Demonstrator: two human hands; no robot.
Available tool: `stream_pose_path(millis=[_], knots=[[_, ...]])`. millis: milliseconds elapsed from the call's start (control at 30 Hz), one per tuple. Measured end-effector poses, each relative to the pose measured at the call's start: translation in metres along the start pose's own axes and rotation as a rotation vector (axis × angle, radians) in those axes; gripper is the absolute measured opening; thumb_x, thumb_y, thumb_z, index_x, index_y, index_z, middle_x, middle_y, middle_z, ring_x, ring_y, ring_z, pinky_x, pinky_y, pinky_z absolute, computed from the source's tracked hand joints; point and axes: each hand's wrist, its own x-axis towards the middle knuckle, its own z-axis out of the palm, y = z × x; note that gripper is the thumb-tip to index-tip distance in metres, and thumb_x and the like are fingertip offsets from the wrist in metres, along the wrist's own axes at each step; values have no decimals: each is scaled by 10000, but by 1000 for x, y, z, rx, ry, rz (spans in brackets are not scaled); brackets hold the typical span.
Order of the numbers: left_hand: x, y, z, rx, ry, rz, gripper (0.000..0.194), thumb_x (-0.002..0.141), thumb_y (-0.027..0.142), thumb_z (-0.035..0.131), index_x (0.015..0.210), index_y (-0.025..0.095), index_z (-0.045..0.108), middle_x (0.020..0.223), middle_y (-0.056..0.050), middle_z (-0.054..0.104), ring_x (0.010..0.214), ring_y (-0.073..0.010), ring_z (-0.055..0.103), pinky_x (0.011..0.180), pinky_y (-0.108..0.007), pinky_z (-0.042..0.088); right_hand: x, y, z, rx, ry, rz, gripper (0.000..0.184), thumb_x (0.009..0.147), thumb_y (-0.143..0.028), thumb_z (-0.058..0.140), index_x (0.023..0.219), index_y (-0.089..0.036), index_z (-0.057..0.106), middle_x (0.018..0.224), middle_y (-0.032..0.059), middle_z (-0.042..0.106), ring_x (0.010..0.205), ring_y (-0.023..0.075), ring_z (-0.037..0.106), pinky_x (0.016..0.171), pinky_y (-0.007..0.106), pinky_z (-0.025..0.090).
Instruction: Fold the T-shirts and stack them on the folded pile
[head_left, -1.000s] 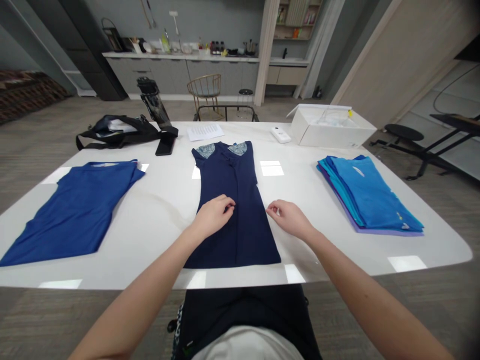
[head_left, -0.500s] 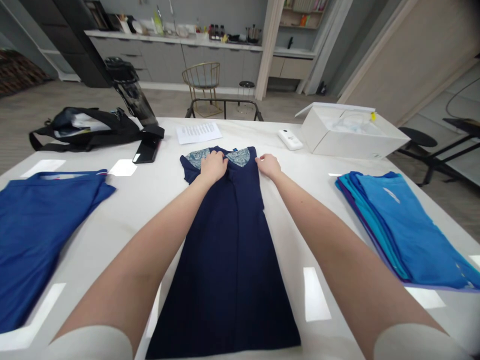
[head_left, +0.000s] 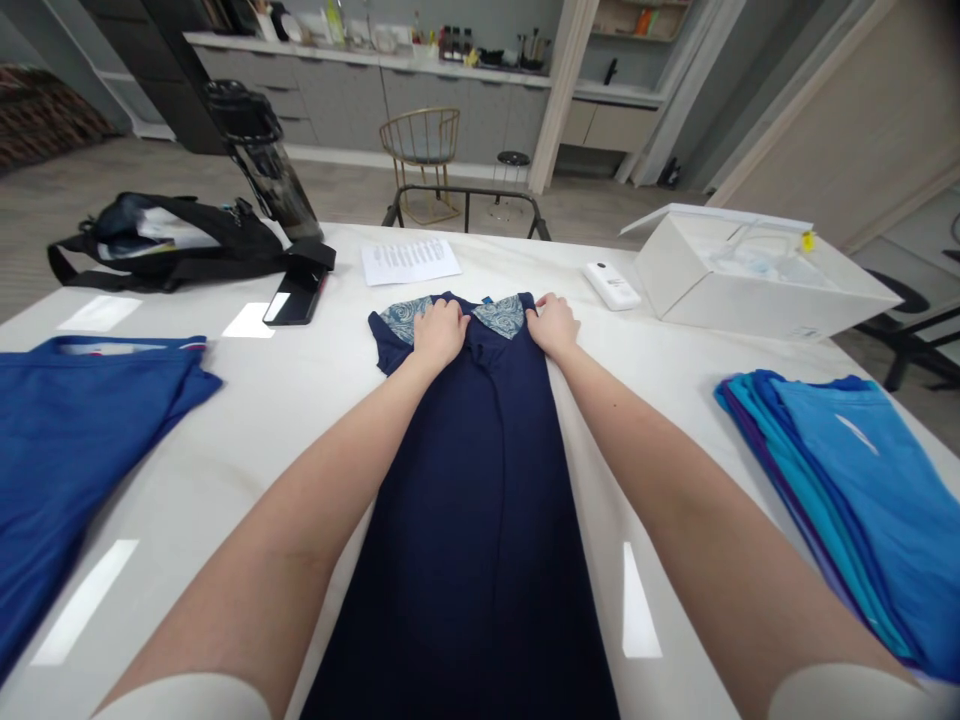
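A navy garment (head_left: 480, 480), folded into a long narrow shape, lies lengthwise on the white table (head_left: 300, 400) in front of me. Its far end shows a patterned light-blue collar. My left hand (head_left: 439, 335) rests on that far end, fingers curled and gripping the cloth at the collar. My right hand (head_left: 553, 325) grips the garment's far right corner with bent fingers. Both arms stretch out over the garment.
A royal-blue garment (head_left: 82, 440) lies flat at the left. A stack of folded blue and turquoise shirts (head_left: 847, 490) sits at the right. At the far side are a black bag (head_left: 172, 240), a phone (head_left: 294, 297), a paper sheet (head_left: 409, 260), a white device (head_left: 611, 284) and an open white box (head_left: 750, 275).
Both hands moved from the garment's middle up to its far collar end and closed on it. My head leaned forward over the table, so everything looks nearer.
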Motion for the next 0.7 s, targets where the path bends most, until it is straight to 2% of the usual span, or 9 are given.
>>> stream_pose_path(millis=[67,133,233,300,400,467,567,700], knots=[[3,-16,-7,33,38,-32,338,1021,379,408,1190,204,643,1285,-172,620,1218,-352,544,1030,-505,409,-3,-9,0,-17,85,-70,322,953,-323,509,1231,-179,586,1306,205,587,1198,373,528,984,572,425],[7,-37,-15,80,68,-74,364,1008,342,397,1246,186,624,1333,-200,596,1265,-372,511,1052,-533,382,-5,-25,2,-20,89,-208,322,978,-300,462,1246,-175,591,1301,202,575,1213,366,504,995,554,414],[12,-72,-27,134,16,-138,417,978,343,430,1303,147,603,1392,-240,566,1309,-412,481,1076,-584,342,-6,-60,12,15,-85,-442,326,999,-289,449,1258,-202,628,1294,164,585,1214,341,506,1002,520,431],[15,-92,-32,160,-40,-154,460,958,421,481,1302,144,613,1405,-246,568,1321,-436,474,1087,-606,322,-5,-83,23,35,-196,-520,370,1008,-285,456,1341,-238,610,1349,140,576,1243,337,495,1009,528,445],[17,-116,-41,147,-105,-156,501,900,542,574,1226,173,663,1298,-213,660,1286,-433,523,1099,-601,316,-3,-111,40,-1,-293,-533,450,1017,-290,462,1460,-290,544,1451,121,539,1301,360,455,1035,600,428],[15,-126,-47,88,-141,-179,452,852,550,639,1127,197,699,1199,-172,715,1234,-406,576,1099,-573,335,-1,-123,48,-46,-318,-547,480,1012,-299,479,1489,-300,529,1475,124,530,1316,379,439,1043,643,407],[10,-135,-55,-24,-133,-233,309,819,481,680,966,211,717,1103,-130,746,1144,-355,632,1044,-499,407,4,-130,55,-92,-310,-583,481,1007,-296,485,1483,-302,550,1430,151,549,1303,390,447,1032,663,401],[7,-137,-60,-258,-79,-267,158,830,354,657,865,201,675,910,-87,738,904,-245,671,817,-335,498,8,-133,57,-114,-300,-606,380,1015,-359,492,1358,-301,646,1350,166,562,1275,392,460,1020,662,393]])
